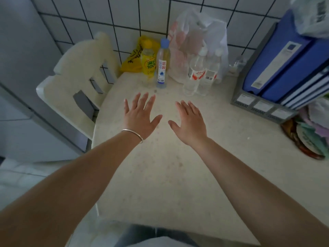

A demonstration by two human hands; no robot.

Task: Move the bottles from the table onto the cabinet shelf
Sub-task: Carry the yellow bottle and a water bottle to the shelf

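Both hands out flat over the table (pixel 160 175), left hand (pixel 140 118) and right hand (pixel 190 122), fingers spread, holding nothing. Four bottles, maybe more, upright by the wall: yellow bottle (pixel 148 64), blue-capped bottle (pixel 162 65), two clear bottles (pixel 201 73). Nothing moved yet; next, reach and grasp.

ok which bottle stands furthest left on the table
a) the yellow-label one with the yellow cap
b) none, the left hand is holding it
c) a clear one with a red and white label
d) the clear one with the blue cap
a: the yellow bottle stands left of the blue-capped bottle, with the two red-label bottles further right, and both hands are open over the table.
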